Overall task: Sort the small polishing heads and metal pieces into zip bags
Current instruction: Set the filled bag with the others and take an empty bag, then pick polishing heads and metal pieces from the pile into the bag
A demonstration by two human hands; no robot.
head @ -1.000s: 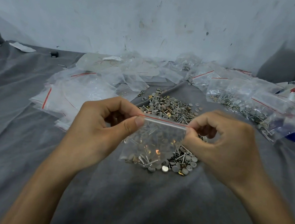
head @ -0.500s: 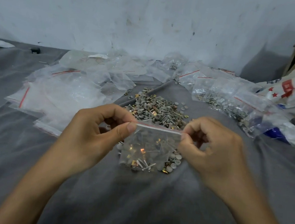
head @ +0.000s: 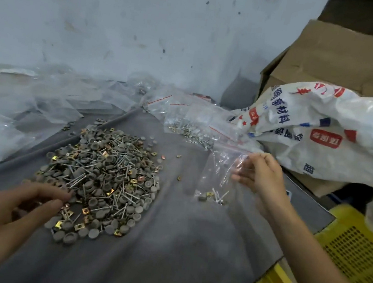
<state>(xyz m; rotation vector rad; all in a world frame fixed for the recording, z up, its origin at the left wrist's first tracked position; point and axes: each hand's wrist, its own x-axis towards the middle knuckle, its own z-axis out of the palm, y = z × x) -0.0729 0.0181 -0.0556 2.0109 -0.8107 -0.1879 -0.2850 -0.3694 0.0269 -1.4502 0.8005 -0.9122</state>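
Cool, even light, faint shadows; motion blur smears the left hand [head: 8,208]; sheen flecks the zip bag [head: 219,169]; edges bow.

A pile of polishing heads [head: 101,178], gray discs mixed with steel pins and brass-coloured squares, lies on the gray cloth-covered surface [head: 179,246]. The left grip [head: 15,209] reaches the pile's near left edge with loose fingers. Right of the pile, the right grip [head: 259,171] pinches a clear zip bag [head: 219,169] with a few pieces at its bottom. Filled bags [head: 189,127] lie beyond the pile and empty bags [head: 33,99] to its left. A printed white sack [head: 322,134] and a yellow crate [head: 355,251] sit far to its right.
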